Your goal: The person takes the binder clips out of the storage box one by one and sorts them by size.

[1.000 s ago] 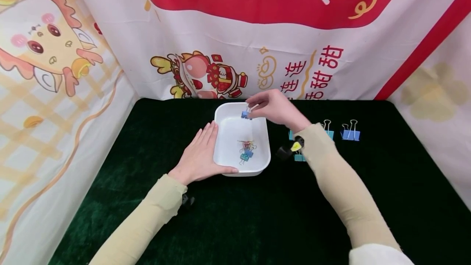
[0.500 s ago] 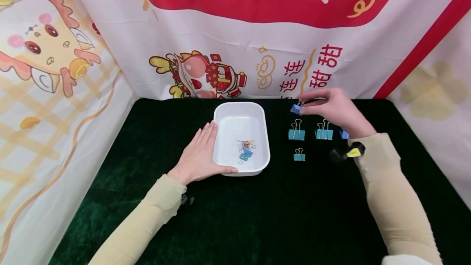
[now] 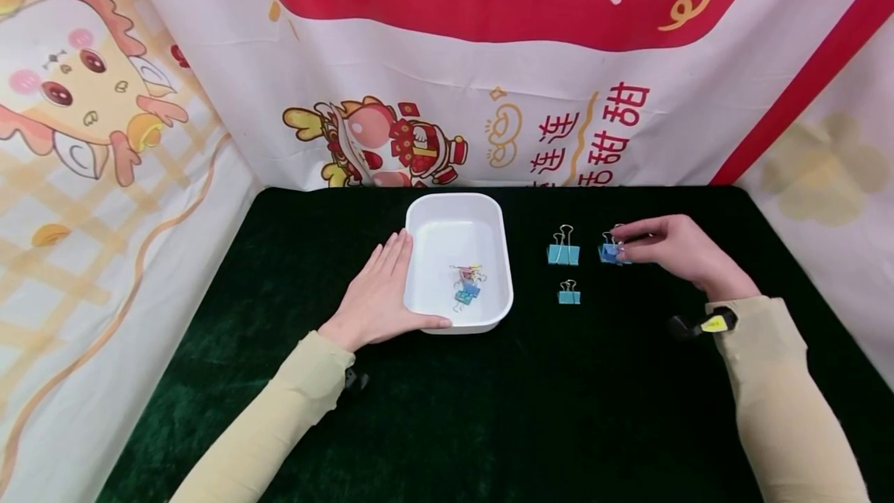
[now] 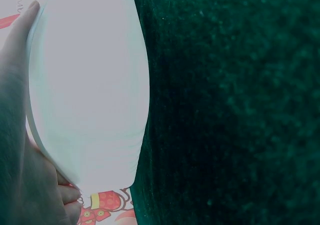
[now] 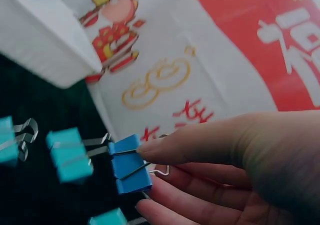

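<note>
My right hand (image 3: pixel 680 251) pinches a small blue binder clip (image 5: pixel 131 165) between thumb and fingers. In the head view that clip overlaps a teal binder clip standing at the right. Two more teal clips show nearby, a large one (image 3: pixel 563 255) and a smaller one (image 3: pixel 569 297). My left hand (image 3: pixel 377 293) rests against a white plastic box (image 3: pixel 506 278), fingers straight along its left side and thumb on the near rim. Inside the box lies a small heap of binder clips (image 3: pixel 466 293), blue, teal and other colours.
A dark green cloth (image 3: pixel 447 418) covers the table. Behind it hangs a white and red printed backdrop (image 3: pixel 391 68), and a second printed sheet (image 3: pixel 84 138) rises on the left.
From above the box's far end, my right hand has carried the blue clip rightward and then down to the row of teal clips. My left hand and the box stay put.
</note>
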{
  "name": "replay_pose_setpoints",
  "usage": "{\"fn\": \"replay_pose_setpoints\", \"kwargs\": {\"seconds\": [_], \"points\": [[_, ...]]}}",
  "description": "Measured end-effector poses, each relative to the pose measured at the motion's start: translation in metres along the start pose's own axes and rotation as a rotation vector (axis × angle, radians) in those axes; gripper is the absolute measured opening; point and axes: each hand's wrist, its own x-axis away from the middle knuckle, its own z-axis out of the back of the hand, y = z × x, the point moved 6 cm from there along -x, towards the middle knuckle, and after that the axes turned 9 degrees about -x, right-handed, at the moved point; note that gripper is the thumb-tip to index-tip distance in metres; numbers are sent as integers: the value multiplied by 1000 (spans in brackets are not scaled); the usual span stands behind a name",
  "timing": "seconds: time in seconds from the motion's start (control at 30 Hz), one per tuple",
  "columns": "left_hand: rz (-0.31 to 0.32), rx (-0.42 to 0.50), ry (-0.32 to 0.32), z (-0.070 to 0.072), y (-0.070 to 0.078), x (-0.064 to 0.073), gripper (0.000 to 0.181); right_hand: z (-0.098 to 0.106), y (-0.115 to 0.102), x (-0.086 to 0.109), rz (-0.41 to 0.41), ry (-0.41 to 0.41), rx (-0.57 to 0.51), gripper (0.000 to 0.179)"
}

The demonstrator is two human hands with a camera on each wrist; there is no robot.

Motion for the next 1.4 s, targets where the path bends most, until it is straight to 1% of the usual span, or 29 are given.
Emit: {"fn": "replay_pose_setpoints", "kwargs": {"seconds": [0.13, 0.33, 0.5, 0.73, 0.93, 1.07, 1.23, 1.4], "points": [[6, 6, -7, -1, 0, 0, 136, 0, 21, 4, -25, -36, 26, 50], [6, -3, -11, -2, 0, 0, 137, -2, 46, 8, -33, -89, 50, 50], [9, -19, -10, -2, -1, 0, 139, -5, 59, 8, -32, -129, 35, 46], [14, -16, -11, -2, -1, 0, 138, -9, 70, 6, -66, -142, -11, 50], [9, -10, -9, -2, 0, -1, 137, -6, 68, 7, -74, -134, -11, 51], [16, -8, -8, -1, 0, -1, 138, -2, 62, 9, -56, -112, 5, 51], [17, -16, -8, -1, 0, 0, 138, 0, 48, 10, -33, -60, 34, 57], [11, -16, -3, 0, 1, 0, 137, -4, 25, 10, -9, 2, 47, 67]]}}
